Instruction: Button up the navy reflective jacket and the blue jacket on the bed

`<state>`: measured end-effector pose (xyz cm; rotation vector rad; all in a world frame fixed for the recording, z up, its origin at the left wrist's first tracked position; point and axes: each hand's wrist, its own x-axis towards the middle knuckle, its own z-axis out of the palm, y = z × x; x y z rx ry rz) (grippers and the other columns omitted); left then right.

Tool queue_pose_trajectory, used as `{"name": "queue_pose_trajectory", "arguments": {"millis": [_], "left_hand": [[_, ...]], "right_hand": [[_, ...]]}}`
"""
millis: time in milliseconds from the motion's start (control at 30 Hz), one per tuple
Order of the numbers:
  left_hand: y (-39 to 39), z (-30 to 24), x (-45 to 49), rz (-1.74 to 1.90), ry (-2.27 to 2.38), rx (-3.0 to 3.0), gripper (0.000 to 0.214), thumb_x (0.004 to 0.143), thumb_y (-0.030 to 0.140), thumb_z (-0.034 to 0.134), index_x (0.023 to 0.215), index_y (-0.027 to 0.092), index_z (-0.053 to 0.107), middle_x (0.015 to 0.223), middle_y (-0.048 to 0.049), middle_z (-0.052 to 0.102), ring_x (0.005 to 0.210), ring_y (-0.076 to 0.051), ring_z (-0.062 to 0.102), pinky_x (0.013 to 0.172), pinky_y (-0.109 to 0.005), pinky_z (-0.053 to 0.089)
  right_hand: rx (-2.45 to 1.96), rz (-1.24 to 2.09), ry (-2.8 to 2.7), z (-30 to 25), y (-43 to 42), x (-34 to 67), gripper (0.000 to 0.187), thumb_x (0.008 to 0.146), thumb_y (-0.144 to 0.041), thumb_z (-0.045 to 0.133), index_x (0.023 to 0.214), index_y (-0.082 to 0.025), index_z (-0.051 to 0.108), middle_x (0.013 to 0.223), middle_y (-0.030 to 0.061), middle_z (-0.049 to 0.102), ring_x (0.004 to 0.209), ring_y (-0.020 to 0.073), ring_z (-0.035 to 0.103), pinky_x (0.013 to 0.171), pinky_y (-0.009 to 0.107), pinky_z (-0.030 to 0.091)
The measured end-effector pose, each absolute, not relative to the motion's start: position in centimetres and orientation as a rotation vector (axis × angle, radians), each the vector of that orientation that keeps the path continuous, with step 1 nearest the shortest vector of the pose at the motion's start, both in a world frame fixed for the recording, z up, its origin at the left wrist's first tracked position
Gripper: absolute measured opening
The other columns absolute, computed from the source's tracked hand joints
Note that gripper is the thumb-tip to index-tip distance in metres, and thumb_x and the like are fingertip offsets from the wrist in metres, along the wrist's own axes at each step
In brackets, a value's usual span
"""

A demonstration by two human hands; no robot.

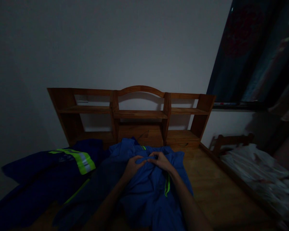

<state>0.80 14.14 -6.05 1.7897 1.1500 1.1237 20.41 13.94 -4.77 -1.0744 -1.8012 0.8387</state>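
Observation:
A blue work jacket [149,189] with a thin neon-green stripe lies spread on a wooden bed platform [214,189] in front of me. My left hand [133,166] and my right hand [162,160] rest side by side on its upper middle, fingers curled and pinching the fabric near the front opening. The room is dim, so the exact grip is hard to read.
A darker blue garment [50,173] with a wide reflective yellow-green band lies to the left. A wooden headboard [139,114] with open shelves stands behind against the wall. White crumpled fabric [257,170] lies at the right, and a dark curtain [250,51] hangs above it.

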Motion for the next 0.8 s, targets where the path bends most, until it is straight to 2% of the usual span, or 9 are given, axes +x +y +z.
{"name": "queue_pose_trajectory", "arguments": {"millis": [267, 500, 800], "left_hand": [[14.2, -6.5, 1.0, 1.23, 1.141, 1.881, 0.021, 0.073, 0.031, 0.057, 0.087, 0.017, 0.066, 0.089, -0.0036, 0.07, 0.088, -0.019, 0.063, 0.085, -0.031, 0.047], [14.1, -6.9, 1.1, 1.259, 1.132, 1.937, 0.019, 0.074, 0.028, 0.057, 0.087, 0.018, 0.066, 0.089, -0.0031, 0.069, 0.087, -0.018, 0.063, 0.083, -0.027, 0.046], [13.4, -7.3, 1.0, 1.18, 1.4, 2.072, 0.032, 0.082, 0.043, 0.052, 0.102, 0.023, 0.066, 0.098, -0.0056, 0.07, 0.089, -0.022, 0.065, 0.082, -0.032, 0.046]], "right_hand": [[-1.096, 0.825, -1.787, -4.7, 13.8, 20.0, 0.026, 0.07, -0.04, 0.068, 0.081, -0.016, 0.07, 0.079, 0.0013, 0.068, 0.076, 0.0169, 0.06, 0.07, 0.026, 0.045], [-1.05, 0.846, -1.826, -4.6, 13.6, 19.9, 0.029, 0.069, -0.042, 0.07, 0.085, -0.018, 0.07, 0.085, 0.0017, 0.068, 0.081, 0.0175, 0.06, 0.075, 0.027, 0.044], [-1.058, 0.817, -1.809, -4.9, 13.7, 19.8, 0.025, 0.069, -0.039, 0.07, 0.084, -0.018, 0.07, 0.082, 0.0003, 0.067, 0.081, 0.0166, 0.059, 0.076, 0.026, 0.043]]}}
